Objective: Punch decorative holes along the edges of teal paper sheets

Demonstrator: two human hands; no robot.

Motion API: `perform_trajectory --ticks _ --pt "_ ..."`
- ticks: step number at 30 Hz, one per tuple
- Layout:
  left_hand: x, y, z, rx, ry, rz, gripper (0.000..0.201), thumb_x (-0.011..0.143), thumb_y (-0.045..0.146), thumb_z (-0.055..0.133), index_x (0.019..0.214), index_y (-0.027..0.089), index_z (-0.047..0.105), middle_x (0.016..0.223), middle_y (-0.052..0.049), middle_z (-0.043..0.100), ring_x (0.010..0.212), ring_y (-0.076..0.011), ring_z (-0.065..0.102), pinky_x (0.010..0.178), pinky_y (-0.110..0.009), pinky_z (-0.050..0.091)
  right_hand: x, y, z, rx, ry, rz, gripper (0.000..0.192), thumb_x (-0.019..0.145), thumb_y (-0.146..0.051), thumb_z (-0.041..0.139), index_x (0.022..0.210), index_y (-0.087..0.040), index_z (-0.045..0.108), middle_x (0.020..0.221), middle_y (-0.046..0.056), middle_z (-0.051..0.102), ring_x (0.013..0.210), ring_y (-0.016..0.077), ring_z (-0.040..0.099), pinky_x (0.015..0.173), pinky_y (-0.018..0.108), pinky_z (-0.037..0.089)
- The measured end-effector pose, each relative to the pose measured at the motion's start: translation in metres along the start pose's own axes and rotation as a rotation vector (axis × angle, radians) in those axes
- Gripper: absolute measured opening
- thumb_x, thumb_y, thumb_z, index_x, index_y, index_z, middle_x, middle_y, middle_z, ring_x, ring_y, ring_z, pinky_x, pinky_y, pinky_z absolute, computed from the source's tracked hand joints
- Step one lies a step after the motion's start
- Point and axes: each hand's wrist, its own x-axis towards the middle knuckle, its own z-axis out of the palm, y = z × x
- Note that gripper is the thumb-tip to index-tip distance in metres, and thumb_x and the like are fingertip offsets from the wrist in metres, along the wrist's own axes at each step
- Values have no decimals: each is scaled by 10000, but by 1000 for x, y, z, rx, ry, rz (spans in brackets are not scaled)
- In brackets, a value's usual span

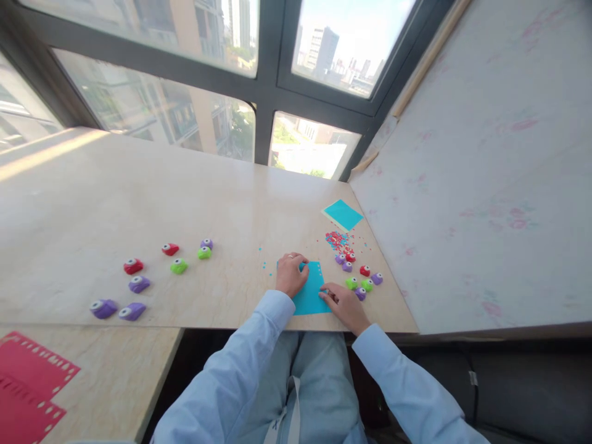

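Note:
A blue sheet of paper lies near the front edge of the table, with a few small punched holes at its upper right. My left hand rests over its upper left part, fingers curled and thumb bent in against the paper. At the sheet's right edge, my right hand has thumb and fingers brought together on the paper. Just right of that hand stand several small craft punches, among them a green one and a purple one. Part of the sheet is hidden under my left hand.
Red and blue paper bits are heaped behind the punches. Farther back lies a stack of blue and pale paper. More punches, such as a red one, stand at left. Punched red sheets lie front left. A wall bounds the right.

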Motion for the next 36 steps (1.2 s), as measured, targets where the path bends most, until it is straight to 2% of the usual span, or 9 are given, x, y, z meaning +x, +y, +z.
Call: perform_trajectory --ticks 2,5,11,15,18,22,27,31,36 --pt "4 0 -5 -82 3 -27 163 761 86 608 834 193 708 932 -48 722 939 -182 641 912 -367 481 -4 5 7 4 93 -61 249 924 -367 503 986 -220 693 962 88 740 850 235 691 779 347 521" --pt "10 -3 -23 -154 97 -26 178 789 71 584 851 199 691 938 -33 721 955 -161 636 892 -332 498 -8 11 15 -4 177 -162 296 953 -368 449 969 -222 707 937 91 748 867 243 707 774 350 540" --pt "-9 -37 -102 43 284 16 159 830 131 567 928 202 670 998 -53 711 990 -182 620 879 -349 503 -10 20 19 -3 251 -246 272 942 -372 479 929 -223 707 905 77 754 823 237 721 727 345 561" --pt "-45 -73 -159 298 471 -162 245 817 149 536 1038 184 636 1061 -92 673 884 -206 628 829 -378 518 -9 23 21 -10 300 -306 278 940 -394 480 912 -225 699 870 77 752 772 246 723 683 351 559" --pt "-68 -94 -184 449 527 -326 323 797 161 540 1109 202 615 1100 -111 654 934 -253 636 849 -420 513 -9 26 23 -19 323 -340 280 942 -402 478 909 -223 691 866 77 752 761 243 724 671 343 555" --pt "-80 -108 -194 501 479 -415 401 774 173 579 1172 213 592 1152 -114 648 1118 -307 588 948 -457 475 -9 29 24 -35 336 -361 296 949 -422 472 918 -217 683 875 74 751 767 232 724 676 329 549" --pt "-72 -104 -191 439 383 -533 410 818 223 593 1223 180 545 1156 -108 664 1040 -274 633 905 -409 493 -9 29 23 -46 340 -384 300 966 -406 467 927 -194 676 865 62 747 765 207 719 682 301 538" --pt "-66 -92 -184 474 229 -504 365 833 249 594 1187 167 559 1100 -108 677 980 -271 644 852 -394 501 -9 26 22 -58 333 -368 285 970 -381 470 932 -187 675 864 61 744 769 202 716 684 296 532" --pt "-59 -84 -173 534 212 -470 390 850 302 589 1210 154 556 1157 -133 647 1038 -295 619 849 -396 495 -10 23 21 -41 317 -334 263 969 -348 475 933 -184 678 869 64 741 780 203 712 694 300 528"
